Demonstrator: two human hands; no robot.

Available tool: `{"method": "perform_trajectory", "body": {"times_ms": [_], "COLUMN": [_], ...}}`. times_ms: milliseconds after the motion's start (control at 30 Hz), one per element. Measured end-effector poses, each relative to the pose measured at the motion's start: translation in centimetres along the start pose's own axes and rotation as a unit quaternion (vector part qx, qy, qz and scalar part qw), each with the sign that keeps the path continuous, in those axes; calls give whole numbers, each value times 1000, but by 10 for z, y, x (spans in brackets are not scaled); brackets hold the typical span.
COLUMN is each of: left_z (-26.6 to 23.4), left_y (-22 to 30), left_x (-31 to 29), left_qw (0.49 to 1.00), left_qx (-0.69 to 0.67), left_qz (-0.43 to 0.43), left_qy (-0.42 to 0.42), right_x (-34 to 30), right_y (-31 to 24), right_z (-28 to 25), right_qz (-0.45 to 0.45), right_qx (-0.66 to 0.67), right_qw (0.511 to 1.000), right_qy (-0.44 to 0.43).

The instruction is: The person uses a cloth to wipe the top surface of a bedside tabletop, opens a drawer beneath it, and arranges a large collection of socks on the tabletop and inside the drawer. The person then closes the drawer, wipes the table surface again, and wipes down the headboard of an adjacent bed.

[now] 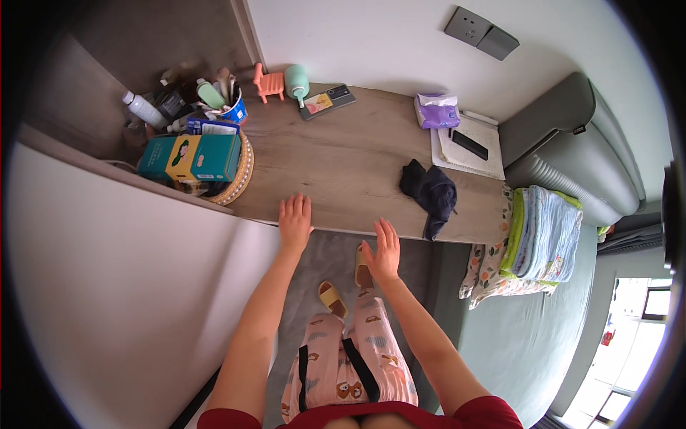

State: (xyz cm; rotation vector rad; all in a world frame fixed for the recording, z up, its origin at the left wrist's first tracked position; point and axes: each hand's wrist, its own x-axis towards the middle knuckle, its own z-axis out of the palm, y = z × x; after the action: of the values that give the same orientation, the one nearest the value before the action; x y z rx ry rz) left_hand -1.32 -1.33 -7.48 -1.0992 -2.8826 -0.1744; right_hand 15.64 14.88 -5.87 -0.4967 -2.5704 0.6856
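My left hand point(295, 223) rests at the front edge of the wooden desktop point(336, 164), fingers stretched out and nothing in them. Just in front of that edge, or touching it, is my right hand point(384, 252), its fingers extended and holding nothing. To the right of it lies a crumpled dark navy cloth item point(434, 194) whose exact kind I cannot make out. Farther back, a phone or phone case with a colourful back point(328, 102) lies beside a mint-green bottle point(296, 84) and a small coral chair-shaped stand point(269, 84).
A round basket point(245, 171) at the left holds a teal box point(189, 157) and bottles. A purple tissue pack point(437, 113), a notebook point(486, 146) and a black phone point(470, 144) lie at the back right. Folded bedding point(547, 232) is stacked on the bed point(525, 336).
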Motion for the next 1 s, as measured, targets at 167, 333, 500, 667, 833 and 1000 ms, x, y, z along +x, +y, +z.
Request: {"method": "perform_trajectory", "body": {"times_ms": [167,333,500,667,833,1000], "left_z": [15,7,-13,-16,-12,7], "left_y": [0,2,33,70,145,171], "left_x": [-6,-4,5,16,84,135], "left_qw": [998,999,1000,997,949,968], "left_qx": [-4,-5,11,-44,-240,-230], "left_qz": [23,6,-15,-65,145,100], "left_qy": [63,37,-25,-12,146,16], "right_x": [3,56,83,77,73,83], "right_y": [40,72,108,99,116,122], "right_z": [-11,-38,-26,-19,-37,-40], "right_qz": [32,117,221,153,116,146], "right_qx": [-9,-104,-244,-172,-146,-78], "right_qw": [998,982,940,969,975,981], "right_qy": [44,109,-89,-88,-122,-99]}}
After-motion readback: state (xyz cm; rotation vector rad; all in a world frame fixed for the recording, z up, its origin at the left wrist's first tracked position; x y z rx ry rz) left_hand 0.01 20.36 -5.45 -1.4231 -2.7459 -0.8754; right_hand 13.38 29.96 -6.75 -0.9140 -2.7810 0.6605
